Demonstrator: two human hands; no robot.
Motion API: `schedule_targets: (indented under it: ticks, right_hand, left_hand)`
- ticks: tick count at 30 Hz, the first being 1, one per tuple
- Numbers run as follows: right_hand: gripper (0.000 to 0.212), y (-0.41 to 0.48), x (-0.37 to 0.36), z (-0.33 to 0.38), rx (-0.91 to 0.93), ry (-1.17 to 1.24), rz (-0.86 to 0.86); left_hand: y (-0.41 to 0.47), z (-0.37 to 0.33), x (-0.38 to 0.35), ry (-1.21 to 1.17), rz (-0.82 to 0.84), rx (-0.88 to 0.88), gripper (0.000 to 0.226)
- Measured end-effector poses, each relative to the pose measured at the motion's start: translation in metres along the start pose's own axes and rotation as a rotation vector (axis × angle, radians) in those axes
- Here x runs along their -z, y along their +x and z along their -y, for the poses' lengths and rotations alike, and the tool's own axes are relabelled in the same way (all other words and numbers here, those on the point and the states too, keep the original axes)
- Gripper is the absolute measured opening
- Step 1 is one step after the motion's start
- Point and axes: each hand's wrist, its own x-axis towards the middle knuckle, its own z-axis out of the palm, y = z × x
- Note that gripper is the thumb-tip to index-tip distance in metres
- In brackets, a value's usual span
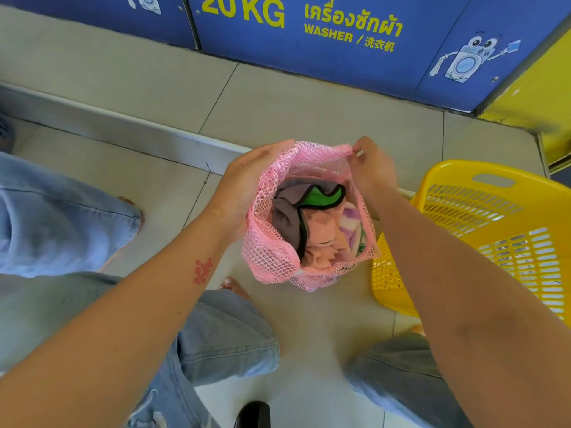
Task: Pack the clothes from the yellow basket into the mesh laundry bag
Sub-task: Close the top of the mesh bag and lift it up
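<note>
Two hands (244, 183) (370, 168), pink mesh bag (272, 254), tiled floor (278, 100).

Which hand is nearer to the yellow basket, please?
The right hand is nearer. It pinches the far rim of the pink mesh bag, just left of the yellow basket. The left hand holds the bag's opposite side, farther away.

On the blue washer panel (355, 57), at the top of the view, "20 KG" (244, 10) is printed in large yellow characters. To the right of it, a line of Thai script (352, 21) is written in yellow. Just below the Thai line, "WASHER /" (332, 34) is read, followed by three Chinese characters (379, 43). Further right on the same panel, a cartoon washing machine (469, 58) is drawn; no text can be read on it.
</note>
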Motion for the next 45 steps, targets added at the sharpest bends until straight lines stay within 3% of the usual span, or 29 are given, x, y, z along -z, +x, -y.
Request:
schedule_targets:
  ticks: [4,7,11,15,23,26,29,33,36,38,40,42,45]
  right_hand:
    - [0.012,0.015,0.016,0.010,0.055,0.058,-0.043]
    - [0.017,0.018,0.021,0.013,0.072,0.081,0.038]
    - [0.027,0.009,0.016,0.003,0.123,-0.121,0.099]
    - [0.026,0.002,0.014,-0.005,0.121,-0.236,-0.006]
    - [0.020,0.013,0.046,0.031,0.093,0.102,-0.238]
    - [0.019,0.018,0.044,0.036,0.144,0.125,-0.122]
    - [0.021,0.014,0.038,0.030,0.176,0.132,0.006]
    - [0.021,0.005,0.037,0.026,0.161,0.166,0.019]
    - [0.020,0.002,0.037,0.028,0.183,0.132,0.010]
    - [0.020,0.000,0.038,0.030,0.206,0.101,-0.005]
    - [0.021,-0.004,0.038,0.031,0.223,0.076,-0.020]
    - [0.021,-0.007,0.037,0.028,0.241,0.069,-0.042]
    - [0.018,-0.013,0.035,0.025,0.282,0.095,-0.080]
  left_hand:
    - [-0.001,0.003,0.000,0.143,0.005,-0.066,0.029]
    - [0.003,0.006,0.004,0.209,-0.035,-0.081,0.031]
    - [0.007,0.006,0.009,0.258,-0.115,-0.109,0.034]
    - [0.006,0.005,0.008,0.316,-0.117,-0.130,0.034]
    - [0.010,0.009,0.010,0.346,-0.116,-0.165,0.035]
    - [0.013,0.013,0.019,0.390,-0.150,-0.198,0.034]
    - [0.014,0.018,0.031,0.600,-0.130,-0.263,0.035]
    - [0.008,0.025,0.035,1.146,0.030,-0.285,0.037]
    - [-0.005,0.029,0.024,1.613,0.375,-0.292,0.036]
    - [-0.011,0.031,0.015,1.772,0.602,-0.242,0.036]
    - [-0.014,0.029,0.005,1.824,0.684,-0.225,0.041]
    - [-0.015,0.026,-0.005,1.848,0.600,-0.416,0.040]
    - [-0.006,0.014,-0.019,1.648,0.224,-0.641,0.030]
